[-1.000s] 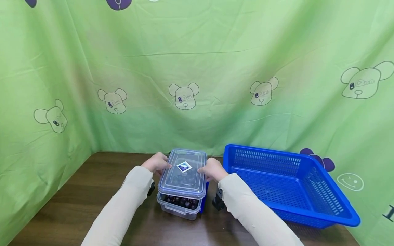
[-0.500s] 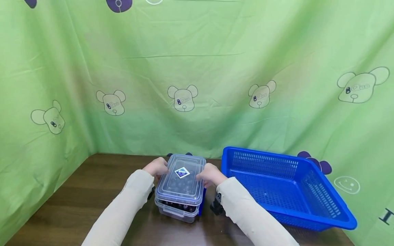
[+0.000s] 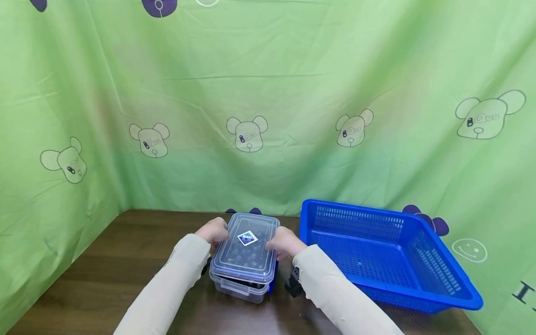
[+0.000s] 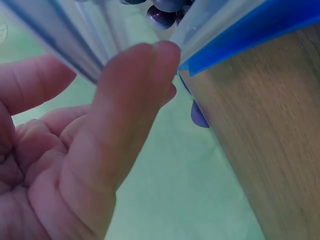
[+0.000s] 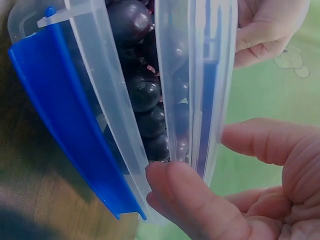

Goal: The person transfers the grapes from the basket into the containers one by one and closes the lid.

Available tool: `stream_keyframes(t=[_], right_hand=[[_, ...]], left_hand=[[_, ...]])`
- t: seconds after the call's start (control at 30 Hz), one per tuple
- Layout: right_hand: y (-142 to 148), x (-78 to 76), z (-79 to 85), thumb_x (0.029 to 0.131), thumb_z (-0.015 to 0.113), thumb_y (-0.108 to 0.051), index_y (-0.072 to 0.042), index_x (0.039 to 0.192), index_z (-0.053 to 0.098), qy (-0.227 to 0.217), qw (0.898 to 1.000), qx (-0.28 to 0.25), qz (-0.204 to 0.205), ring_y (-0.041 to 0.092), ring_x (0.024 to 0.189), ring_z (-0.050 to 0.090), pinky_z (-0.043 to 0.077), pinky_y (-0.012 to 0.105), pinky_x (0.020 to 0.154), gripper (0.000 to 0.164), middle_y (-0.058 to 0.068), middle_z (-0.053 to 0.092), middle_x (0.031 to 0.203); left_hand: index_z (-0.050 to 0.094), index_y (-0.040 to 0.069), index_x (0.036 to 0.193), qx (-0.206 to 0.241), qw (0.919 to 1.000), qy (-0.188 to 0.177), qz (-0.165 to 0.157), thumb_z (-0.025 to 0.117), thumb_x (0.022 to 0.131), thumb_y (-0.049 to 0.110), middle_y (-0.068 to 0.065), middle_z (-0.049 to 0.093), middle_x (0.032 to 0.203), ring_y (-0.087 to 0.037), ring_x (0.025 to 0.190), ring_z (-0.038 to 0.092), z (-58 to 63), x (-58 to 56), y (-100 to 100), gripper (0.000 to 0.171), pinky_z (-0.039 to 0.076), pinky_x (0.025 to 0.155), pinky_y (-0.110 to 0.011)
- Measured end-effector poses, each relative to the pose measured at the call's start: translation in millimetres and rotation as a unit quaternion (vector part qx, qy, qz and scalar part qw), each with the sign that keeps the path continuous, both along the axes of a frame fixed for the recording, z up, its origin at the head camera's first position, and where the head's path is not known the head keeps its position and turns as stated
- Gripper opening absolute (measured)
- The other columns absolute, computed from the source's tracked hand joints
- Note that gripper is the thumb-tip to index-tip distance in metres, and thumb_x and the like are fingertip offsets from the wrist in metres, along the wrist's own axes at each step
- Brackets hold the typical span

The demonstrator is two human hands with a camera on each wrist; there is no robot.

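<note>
Both hands hold a clear plastic lid [image 3: 251, 258] with a diamond-shaped sticker over a clear food container [image 3: 237, 289]. Dark grapes [image 5: 142, 92] fill the container and show through the gap under the lid. My left hand [image 3: 214, 230] grips the lid's left edge, thumb on top and other fingers below, as the left wrist view shows. On the opposite edge, my right hand [image 3: 285, 241] pinches the lid in the same way. A blue locking flap [image 5: 65, 120] hangs outward on the container's right side, and another blue flap [image 4: 250, 40] shows in the left wrist view.
A large blue plastic basket [image 3: 387, 294] with perforated walls stands right of the container. The brown wooden table [image 3: 104, 270] ends at a green curtain [image 3: 293, 177] printed with bear faces, which hangs behind and on both sides.
The lid has come down toward the container, so the front gap is narrower and fewer grapes show. Both hands have lowered with it, keeping their grip. The view has shifted slightly.
</note>
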State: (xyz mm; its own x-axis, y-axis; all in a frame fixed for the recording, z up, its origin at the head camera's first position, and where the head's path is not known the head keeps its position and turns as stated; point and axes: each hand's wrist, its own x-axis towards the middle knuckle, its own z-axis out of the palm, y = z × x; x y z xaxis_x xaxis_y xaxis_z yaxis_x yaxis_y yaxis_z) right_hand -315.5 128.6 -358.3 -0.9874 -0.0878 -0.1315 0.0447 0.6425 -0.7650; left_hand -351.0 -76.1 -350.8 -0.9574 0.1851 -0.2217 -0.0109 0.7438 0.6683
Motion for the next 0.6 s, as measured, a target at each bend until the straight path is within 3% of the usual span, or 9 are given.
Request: stream_keyframes(t=[0.27,0.6], right_hand=[[-1.8,0.2,3.6,0.077,0.065,0.005,0.011,0.087,0.057,0.0,1.0,0.023,0.007,0.023,0.048,0.06,0.057,0.04,0.054,0.013,0.014,0.059,0.071],[-5.3,4.7,-1.9,0.081,0.066,0.004,0.011,0.093,0.056,-0.017,0.999,0.031,0.001,0.02,0.046,0.058,0.056,0.036,0.052,0.016,0.014,0.059,0.073]], left_hand=[[0.062,-0.001,0.072,-0.039,0.9987,0.033,0.003,0.055,0.08,-0.004,-0.008,0.057,0.063,-0.016,0.051,0.054,0.1,0.6,1.8,0.011,0.052,0.05,-0.031],[0.068,-0.006,0.091,0.0,0.9999,0.012,0.01,0.058,0.084,-0.003,-0.008,0.059,0.066,-0.018,0.052,0.056,-6.2,2.7,0.2,0.013,0.053,0.05,-0.032]])
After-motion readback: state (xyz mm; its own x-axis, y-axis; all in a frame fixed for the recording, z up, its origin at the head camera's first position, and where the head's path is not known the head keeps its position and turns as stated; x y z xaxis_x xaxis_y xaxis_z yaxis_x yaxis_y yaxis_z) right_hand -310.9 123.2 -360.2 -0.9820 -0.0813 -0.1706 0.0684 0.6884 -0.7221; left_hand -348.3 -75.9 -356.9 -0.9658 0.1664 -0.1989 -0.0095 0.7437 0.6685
